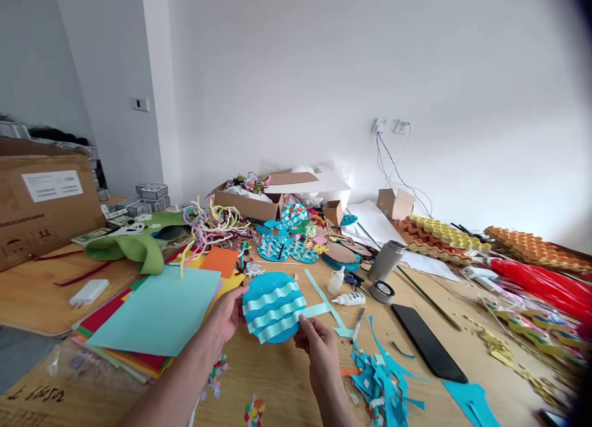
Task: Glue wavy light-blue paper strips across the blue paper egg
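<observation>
A round blue paper disc [272, 306] with wavy light-blue paper strips across it is held up over the table between my two hands. My left hand [230, 313] grips its left edge, thumb near the rim. At the lower right edge, my right hand [317, 344] pinches the disc between thumb and fingers. Light-blue paper strips [326, 303] lie just behind my right hand. To the left rests a stack of coloured paper with a light-blue sheet [160, 310] on top. Blue paper scraps [383, 377] are heaped right of my right hand.
A glue bottle [350, 299], a grey flask [386, 260], a tape roll [382, 291] and a black phone [429, 342] lie to the right. Finished-looking blue discs [287, 245], pipe cleaners [217, 223] and an open cardboard box [250, 205] stand behind. Small coloured dots [254, 410] lie in front.
</observation>
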`<act>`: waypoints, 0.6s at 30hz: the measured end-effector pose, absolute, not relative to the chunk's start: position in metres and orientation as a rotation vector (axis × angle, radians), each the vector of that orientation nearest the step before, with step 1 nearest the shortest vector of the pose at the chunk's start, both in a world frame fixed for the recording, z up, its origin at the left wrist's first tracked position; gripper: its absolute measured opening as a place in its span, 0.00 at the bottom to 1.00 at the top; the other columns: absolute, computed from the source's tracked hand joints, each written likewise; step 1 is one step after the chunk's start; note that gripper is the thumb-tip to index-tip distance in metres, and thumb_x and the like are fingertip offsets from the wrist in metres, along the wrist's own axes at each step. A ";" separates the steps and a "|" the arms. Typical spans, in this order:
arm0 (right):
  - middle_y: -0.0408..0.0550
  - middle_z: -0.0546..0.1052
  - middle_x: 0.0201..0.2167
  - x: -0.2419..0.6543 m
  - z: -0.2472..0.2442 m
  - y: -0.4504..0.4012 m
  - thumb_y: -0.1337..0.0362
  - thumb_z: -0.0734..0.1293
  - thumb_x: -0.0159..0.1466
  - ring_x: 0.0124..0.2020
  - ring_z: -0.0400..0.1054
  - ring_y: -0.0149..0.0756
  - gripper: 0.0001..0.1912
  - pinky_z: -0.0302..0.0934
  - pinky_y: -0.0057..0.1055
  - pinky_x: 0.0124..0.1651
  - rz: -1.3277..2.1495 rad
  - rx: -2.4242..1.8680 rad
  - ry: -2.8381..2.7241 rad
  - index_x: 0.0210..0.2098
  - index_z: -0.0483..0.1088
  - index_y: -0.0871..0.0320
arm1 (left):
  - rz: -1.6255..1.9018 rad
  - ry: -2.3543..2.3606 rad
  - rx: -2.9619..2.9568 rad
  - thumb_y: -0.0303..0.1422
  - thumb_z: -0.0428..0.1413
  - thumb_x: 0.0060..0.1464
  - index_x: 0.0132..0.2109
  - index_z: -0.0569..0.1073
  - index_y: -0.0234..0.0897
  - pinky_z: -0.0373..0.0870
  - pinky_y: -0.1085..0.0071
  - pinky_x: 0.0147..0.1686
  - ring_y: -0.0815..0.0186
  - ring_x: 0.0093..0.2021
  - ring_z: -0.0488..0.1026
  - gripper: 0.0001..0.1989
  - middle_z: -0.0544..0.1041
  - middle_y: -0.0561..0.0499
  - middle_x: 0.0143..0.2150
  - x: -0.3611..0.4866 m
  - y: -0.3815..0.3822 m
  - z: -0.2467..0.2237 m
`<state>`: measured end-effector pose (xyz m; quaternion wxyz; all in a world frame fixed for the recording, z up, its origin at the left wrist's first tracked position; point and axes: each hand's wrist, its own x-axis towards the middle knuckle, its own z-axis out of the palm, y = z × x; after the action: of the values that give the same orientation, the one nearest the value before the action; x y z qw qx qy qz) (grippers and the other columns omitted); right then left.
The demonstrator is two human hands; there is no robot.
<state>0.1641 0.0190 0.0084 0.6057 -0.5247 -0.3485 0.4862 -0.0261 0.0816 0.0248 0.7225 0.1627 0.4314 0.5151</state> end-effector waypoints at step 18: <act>0.41 0.66 0.13 0.176 0.016 0.011 0.41 0.75 0.42 0.18 0.57 0.28 0.28 0.52 0.27 0.24 1.062 -1.243 -0.841 0.14 0.65 0.58 | 1.083 0.890 0.466 0.33 0.57 0.52 0.30 0.72 0.35 0.65 0.73 0.23 0.67 0.22 0.73 0.06 0.77 0.52 0.25 -0.024 0.073 0.031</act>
<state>0.1755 0.0113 0.0160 0.6064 -0.5377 -0.3639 0.4592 -0.0245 0.0725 0.0309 0.7393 0.2125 0.4057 0.4937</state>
